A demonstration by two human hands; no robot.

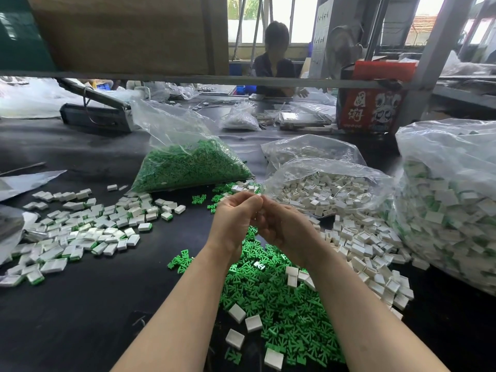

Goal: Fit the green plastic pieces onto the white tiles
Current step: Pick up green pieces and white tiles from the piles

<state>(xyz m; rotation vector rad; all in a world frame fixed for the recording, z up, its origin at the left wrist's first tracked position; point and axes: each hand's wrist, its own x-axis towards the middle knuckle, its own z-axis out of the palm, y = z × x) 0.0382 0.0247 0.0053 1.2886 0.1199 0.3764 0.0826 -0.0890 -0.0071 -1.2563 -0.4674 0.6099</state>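
The green pieces (279, 299) looked like glossy moulded plastic; the white tiles (370, 253) were smooth plastic with a duller sheen; the bags (171, 124) were thin, clear, crinkled plastic film; the table (88, 304) had a matt black surface; the box (367, 108) was printed red cardboard; the frame (434, 41) was grey painted metal.

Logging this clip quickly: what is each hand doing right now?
Left hand: fingers curled, pinching something at the fingertips; the item is hidden.
Right hand: fingers curled against the left; what it holds cannot be told.
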